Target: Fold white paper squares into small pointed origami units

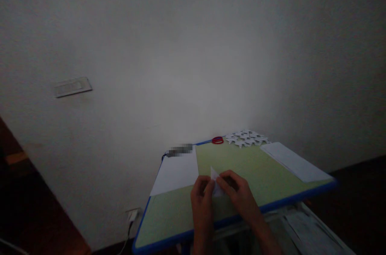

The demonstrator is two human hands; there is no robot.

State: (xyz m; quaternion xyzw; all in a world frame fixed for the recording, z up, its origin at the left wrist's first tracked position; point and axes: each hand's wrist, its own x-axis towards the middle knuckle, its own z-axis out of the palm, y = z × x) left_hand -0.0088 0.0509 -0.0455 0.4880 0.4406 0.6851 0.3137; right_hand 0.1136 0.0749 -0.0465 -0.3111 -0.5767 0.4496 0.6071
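Both my hands meet over the middle of a small green table (265, 174) with a blue rim. My left hand (201, 195) and my right hand (237, 191) pinch a small folded piece of white paper (215, 178) between their fingertips; its pointed corner sticks up between them. The fingers of both hands are curled closed on the paper. Much of the paper is hidden behind my fingers.
A white sheet (177, 171) lies at the table's left, another white sheet (296, 162) at its right. Several folded white paper shapes (246, 137) sit at the far edge beside red-handled scissors (217, 140). A wall stands close behind; a plug and cable (131, 218) are below left.
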